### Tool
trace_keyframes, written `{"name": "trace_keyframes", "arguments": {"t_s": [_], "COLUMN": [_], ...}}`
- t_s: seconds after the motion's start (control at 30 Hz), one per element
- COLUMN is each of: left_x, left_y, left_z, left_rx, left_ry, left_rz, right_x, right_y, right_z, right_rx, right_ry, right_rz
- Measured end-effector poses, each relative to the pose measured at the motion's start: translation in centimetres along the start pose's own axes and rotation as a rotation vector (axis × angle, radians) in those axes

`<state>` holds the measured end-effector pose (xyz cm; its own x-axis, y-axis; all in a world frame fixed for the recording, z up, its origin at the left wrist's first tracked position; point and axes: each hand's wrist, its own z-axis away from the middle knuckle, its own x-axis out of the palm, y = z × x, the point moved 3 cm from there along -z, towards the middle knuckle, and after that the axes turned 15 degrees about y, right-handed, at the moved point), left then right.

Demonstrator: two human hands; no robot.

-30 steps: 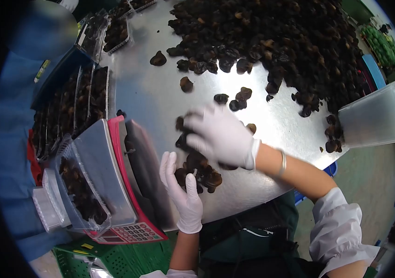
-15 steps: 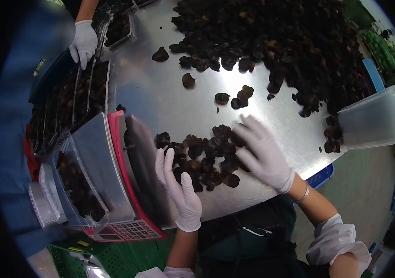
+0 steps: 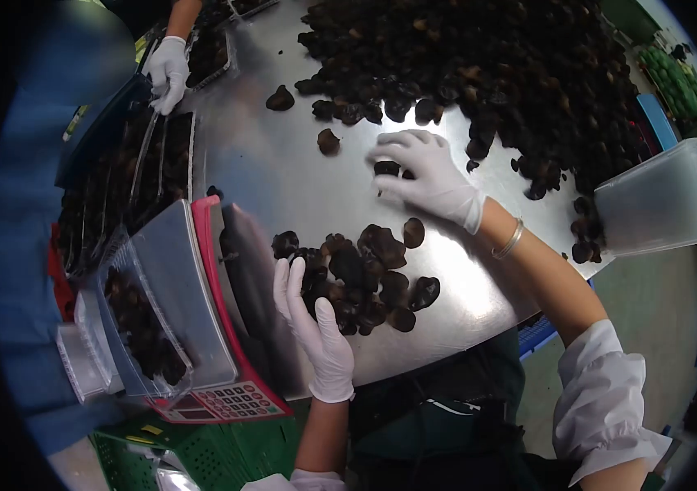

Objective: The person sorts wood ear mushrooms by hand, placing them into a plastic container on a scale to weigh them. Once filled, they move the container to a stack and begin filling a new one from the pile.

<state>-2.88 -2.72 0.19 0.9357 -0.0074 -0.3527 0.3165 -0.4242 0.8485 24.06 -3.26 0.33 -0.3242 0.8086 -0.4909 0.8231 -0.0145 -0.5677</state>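
On the steel table, a small heap of dark brown, cap-like mushrooms [image 3: 365,274] lies in front of me. My left hand [image 3: 316,340], in a white glove, rests at the heap's left edge, fingers stretched out and thumb apart. Farther up the table, my gloved right hand [image 3: 426,176] curls over a few loose mushrooms [image 3: 387,168]; one shows between thumb and fingers, and the palm hides the others. Left of my left hand stands a pink-framed scale [image 3: 230,327], bearing a clear plastic tray [image 3: 177,340] of the same mushrooms.
A large mushroom pile [image 3: 463,65] covers the table's far side. A translucent plastic container [image 3: 659,200] lies at the right edge. Filled trays [image 3: 132,168] sit at left, where another person's gloved hand [image 3: 168,74] is. Below the scale is a green crate [image 3: 132,458].
My right hand has moved from the small heap up to the loose mushrooms, and its fingers have curled over them. My left hand has barely moved. The other person's hand has shifted slightly right.
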Motion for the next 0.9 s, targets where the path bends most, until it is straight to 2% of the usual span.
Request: {"name": "trace_keyframes", "arguments": {"t_s": [0.07,0.13,0.2,0.3,0.33,0.53,0.6,0.67,0.77,0.8,0.83,0.9], "left_x": [-0.1,0.0,0.0,0.0,0.0,-0.2,-0.3,-0.2,-0.2,-0.3,-0.3,-0.2], "left_y": [0.0,0.3,0.1,0.0,0.0,0.1,0.0,0.1,0.0,0.0,-0.5,-0.9], "left_z": [0.0,-0.1,0.0,-0.1,-0.1,-0.2,-0.2,-0.3,-0.1,-0.1,-0.1,0.0], "left_rx": [-0.016,-0.018,-0.018,-0.009,-0.006,-0.02,-0.017,-0.013,-0.042,-0.059,-0.076,-0.081], "left_ry": [0.007,0.004,0.001,0.002,0.005,0.004,-0.006,-0.003,0.012,0.034,0.05,0.066], "left_rz": [0.005,0.005,-0.009,-0.007,0.004,0.045,0.041,0.045,0.094,0.127,0.183,0.21], "right_x": [1.4,1.3,0.7,-2.7,-4.3,-18.0,-22.1,-24.7,-23.1,-21.5,-19.7,-14.1], "right_y": [-0.7,-0.5,0.2,0.3,1.2,3.3,4.2,3.3,-0.7,-1.5,-2.0,-4.0], "right_z": [0.5,0.5,1.0,3.0,4.3,11.1,12.7,12.9,9.8,9.0,8.8,7.6], "right_rx": [-0.138,-0.115,-0.099,-0.1,-0.036,0.073,0.193,0.162,0.067,0.144,0.075,0.125], "right_ry": [-0.3,-0.319,-0.284,-0.173,-0.166,-0.015,-0.05,0.015,0.102,0.085,0.054,-0.059], "right_rz": [0.073,0.003,0.0,0.18,0.21,0.726,0.901,1.01,0.896,0.702,0.611,0.285]}}
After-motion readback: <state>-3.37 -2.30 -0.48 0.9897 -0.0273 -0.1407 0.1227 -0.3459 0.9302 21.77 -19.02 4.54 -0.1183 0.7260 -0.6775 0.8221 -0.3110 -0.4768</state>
